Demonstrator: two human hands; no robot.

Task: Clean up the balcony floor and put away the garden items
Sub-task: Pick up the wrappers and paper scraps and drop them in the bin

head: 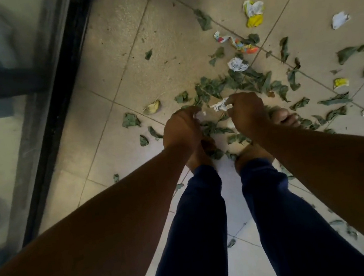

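- Nearest the camera, two legs in dark blue trousers (202, 217) run up the lower middle of the frame, bare feet on the tiled balcony floor (131, 58).
- Both bare forearms reach forward from the lower corners, converging toward the middle of the frame.
- The left hand (180, 128) sits just left of centre with its fingers curled downward; a scrap of white paper (200, 114) shows at its fingertips, so it seems to be pinching it, though the grip itself is hidden.
- The right hand (246, 111) is close beside it, fingers curled and clamped on a crumpled white paper ball (220, 105) that sticks out toward the left hand.
- The two hands are near each other but apart, both hanging over a clump of wilted green leaves (236, 82) in the middle of the frame.
- That clump stretches roughly left to right; further loose leaves lie scattered toward the right edge and the top, pointing every which way.
- A yellowed leaf (152, 107) lies left of the hands.
- Beyond the clump lies another crumpled white paper (237, 64), then a colourful twisted wrapper (236, 43) whose long axis slants from upper left to lower right.
- Farther up on the right lie a yellow and white wrapper (253, 12) and a white scrap (340, 19).
- A small yellow wrapper (340, 82) lies at mid right.
- A dark door frame (54, 109) with glass runs diagonally along the left side.
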